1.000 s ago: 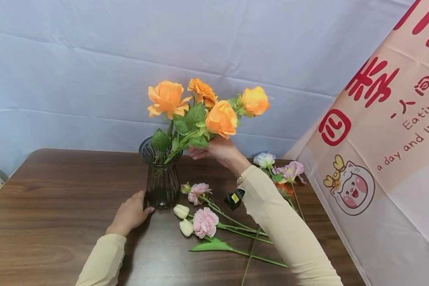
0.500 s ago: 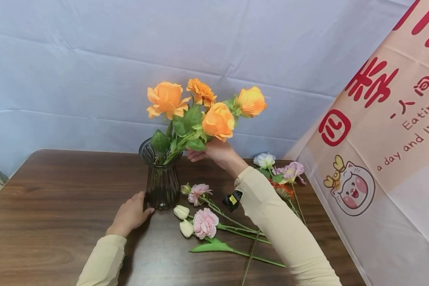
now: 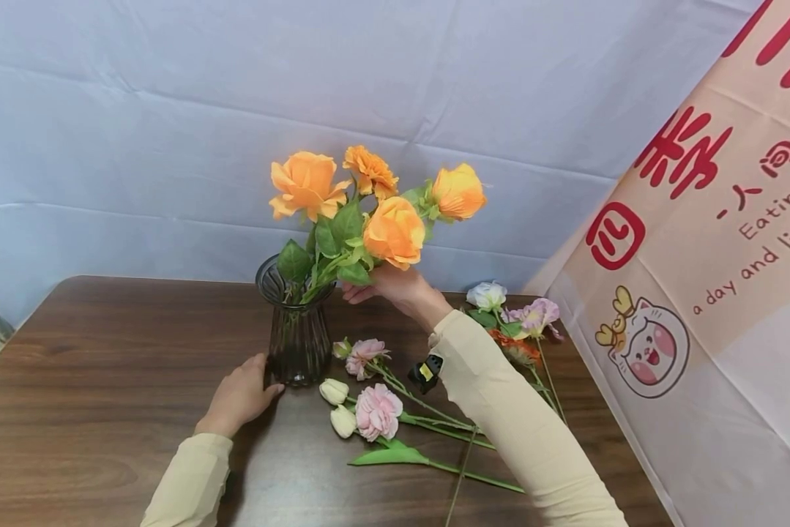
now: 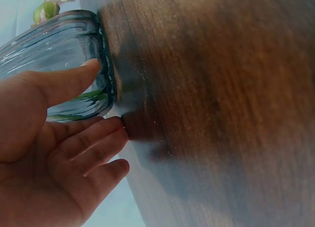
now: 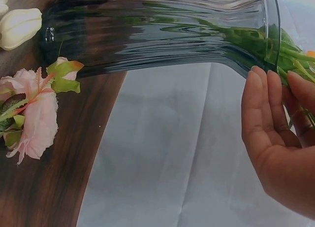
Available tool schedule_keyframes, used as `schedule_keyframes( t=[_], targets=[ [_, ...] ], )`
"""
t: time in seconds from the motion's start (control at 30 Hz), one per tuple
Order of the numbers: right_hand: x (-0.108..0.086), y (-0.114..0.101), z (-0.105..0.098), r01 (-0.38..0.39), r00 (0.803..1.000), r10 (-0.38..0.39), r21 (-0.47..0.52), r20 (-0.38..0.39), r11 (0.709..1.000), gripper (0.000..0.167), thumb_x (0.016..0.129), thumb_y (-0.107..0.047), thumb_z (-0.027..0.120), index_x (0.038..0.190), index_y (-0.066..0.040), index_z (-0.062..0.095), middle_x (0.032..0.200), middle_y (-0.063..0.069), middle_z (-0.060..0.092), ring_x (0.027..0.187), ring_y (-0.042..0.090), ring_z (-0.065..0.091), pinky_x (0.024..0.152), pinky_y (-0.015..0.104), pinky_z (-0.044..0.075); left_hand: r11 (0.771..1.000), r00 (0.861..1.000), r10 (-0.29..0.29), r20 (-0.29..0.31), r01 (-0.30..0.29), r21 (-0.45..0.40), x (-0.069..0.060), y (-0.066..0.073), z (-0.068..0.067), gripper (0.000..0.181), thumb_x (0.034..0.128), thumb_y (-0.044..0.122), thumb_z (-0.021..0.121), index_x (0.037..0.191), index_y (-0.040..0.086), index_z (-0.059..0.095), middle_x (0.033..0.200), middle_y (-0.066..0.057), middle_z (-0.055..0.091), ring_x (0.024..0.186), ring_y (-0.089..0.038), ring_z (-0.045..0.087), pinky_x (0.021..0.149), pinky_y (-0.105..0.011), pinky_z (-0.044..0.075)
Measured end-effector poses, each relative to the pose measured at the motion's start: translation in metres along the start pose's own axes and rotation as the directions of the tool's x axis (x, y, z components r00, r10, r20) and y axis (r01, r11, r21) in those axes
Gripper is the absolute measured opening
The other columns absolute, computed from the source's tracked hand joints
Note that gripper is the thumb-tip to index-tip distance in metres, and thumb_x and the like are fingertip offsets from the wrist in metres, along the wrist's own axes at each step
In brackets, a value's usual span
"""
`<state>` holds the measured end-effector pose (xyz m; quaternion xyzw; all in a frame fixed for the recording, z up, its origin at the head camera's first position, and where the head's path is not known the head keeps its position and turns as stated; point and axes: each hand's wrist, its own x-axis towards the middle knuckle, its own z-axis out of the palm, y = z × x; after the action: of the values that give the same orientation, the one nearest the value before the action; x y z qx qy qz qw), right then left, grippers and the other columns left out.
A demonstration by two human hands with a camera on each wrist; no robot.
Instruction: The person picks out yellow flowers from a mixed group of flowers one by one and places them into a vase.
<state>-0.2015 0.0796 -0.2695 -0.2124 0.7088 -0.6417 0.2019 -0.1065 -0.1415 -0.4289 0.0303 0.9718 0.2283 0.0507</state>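
A dark ribbed glass vase [image 3: 299, 344] stands upright on the table, with green stems inside. Orange roses [image 3: 395, 233] and a ruffled orange flower [image 3: 371, 172] rise above its rim. My left hand [image 3: 236, 395] rests beside the vase base, thumb in front; in the left wrist view its fingers are nearly straight, loosely spread along the glass. By the rim, my right hand [image 3: 401, 289] pinches a rose stem between thumb and fingers, just outside the mouth in the right wrist view. Leaves and blooms partly hide that grip in the head view.
Pink flowers [image 3: 378, 411] and white tulips [image 3: 343, 421] lie right of the vase, stems pointing right. Farther right lie a pale blue flower [image 3: 487, 295], a purple flower [image 3: 533, 316] and an orange one [image 3: 520, 348]. A cloth backdrop [image 3: 170, 146] hangs behind the table.
The two right-hand orange roses have shifted slightly left and down, together with my right hand. My left hand and the vase stay put.
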Motion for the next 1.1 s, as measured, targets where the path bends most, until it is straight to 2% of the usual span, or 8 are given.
schedule_keyframes(
  t=[0.2, 0.47, 0.57, 0.7, 0.77, 1.0, 1.1],
  targets=[
    [-0.003, 0.000, -0.001, -0.003, 1.000, 0.003, 0.000, 0.009, 1.000, 0.019, 0.094, 0.002, 0.042, 0.100, 0.017, 0.052, 0.068, 0.007, 0.061, 0.061, 0.017, 0.062, 0.069, 0.040, 0.055, 1.000, 1.000, -0.001, -0.001, 0.001, -0.004, 0.000, 0.000, 0.002, 0.062, 0.0853, 0.020, 0.064, 0.126, -0.018, 0.037, 0.121, -0.036, 0.045, 0.104, -0.050, 0.048, 0.084, -0.056, 0.042],
    [-0.005, -0.004, -0.003, -0.057, 0.998, 0.056, -0.034, -0.021, 0.998, 0.021, 0.094, 0.000, 0.045, 0.106, 0.014, 0.053, 0.070, 0.008, 0.061, 0.061, 0.018, 0.063, 0.068, 0.040, 0.055, 1.000, 1.000, -0.001, -0.009, 0.001, 0.008, 0.000, 0.000, 0.002, 0.062, 0.0851, 0.020, 0.064, 0.126, -0.018, 0.037, 0.121, -0.036, 0.045, 0.105, -0.050, 0.048, 0.085, -0.056, 0.042],
    [-0.007, -0.006, -0.005, -0.065, 0.998, 0.064, -0.036, -0.028, 0.997, 0.024, 0.093, 0.001, 0.046, 0.111, 0.015, 0.052, 0.073, 0.012, 0.063, 0.061, 0.019, 0.063, 0.068, 0.040, 0.055, 1.000, 1.000, 0.001, -0.009, -0.001, 0.012, 0.000, 0.000, 0.002, 0.062, 0.0851, 0.020, 0.064, 0.125, -0.018, 0.037, 0.120, -0.036, 0.046, 0.104, -0.049, 0.049, 0.084, -0.056, 0.042],
    [-0.012, -0.007, -0.008, -0.072, 0.997, 0.071, -0.029, -0.029, 0.997, 0.027, 0.091, 0.007, 0.045, 0.116, 0.016, 0.049, 0.083, 0.027, 0.062, 0.063, 0.019, 0.064, 0.069, 0.041, 0.055, 1.000, 1.000, 0.001, -0.003, -0.001, 0.011, 0.000, 0.000, 0.001, 0.062, 0.0851, 0.020, 0.064, 0.125, -0.018, 0.037, 0.120, -0.036, 0.046, 0.103, -0.049, 0.049, 0.083, -0.056, 0.043],
    [-0.014, -0.008, -0.010, -0.084, 0.996, 0.083, -0.023, -0.033, 0.996, 0.029, 0.089, 0.011, 0.046, 0.118, 0.016, 0.048, 0.086, 0.029, 0.062, 0.064, 0.020, 0.064, 0.070, 0.042, 0.055, 1.000, 1.000, 0.001, 0.000, -0.001, 0.009, 0.000, 0.000, 0.000, 0.062, 0.0851, 0.020, 0.064, 0.125, -0.018, 0.037, 0.120, -0.036, 0.046, 0.103, -0.049, 0.049, 0.082, -0.056, 0.043],
    [-0.021, -0.006, -0.016, -0.087, 0.996, 0.086, -0.020, -0.026, 0.996, 0.025, 0.087, 0.014, 0.046, 0.112, 0.019, 0.047, 0.088, 0.033, 0.061, 0.066, 0.021, 0.064, 0.074, 0.043, 0.054, 1.000, 1.000, -0.005, 0.004, 0.005, 0.005, -0.001, 0.001, 0.000, 0.063, 0.0851, 0.020, 0.064, 0.126, -0.018, 0.037, 0.121, -0.036, 0.045, 0.104, -0.050, 0.049, 0.083, -0.057, 0.042],
    [-0.024, -0.004, -0.019, -0.063, 0.998, 0.063, 0.002, -0.025, 0.998, 0.023, 0.085, 0.015, 0.047, 0.108, 0.018, 0.048, 0.082, 0.028, 0.063, 0.065, 0.021, 0.064, 0.073, 0.043, 0.054, 1.000, 1.000, -0.007, 0.003, 0.007, 0.006, -0.002, 0.001, 0.000, 0.063, 0.0852, 0.020, 0.064, 0.126, -0.018, 0.036, 0.122, -0.036, 0.045, 0.104, -0.050, 0.048, 0.084, -0.057, 0.042]
  ],
)
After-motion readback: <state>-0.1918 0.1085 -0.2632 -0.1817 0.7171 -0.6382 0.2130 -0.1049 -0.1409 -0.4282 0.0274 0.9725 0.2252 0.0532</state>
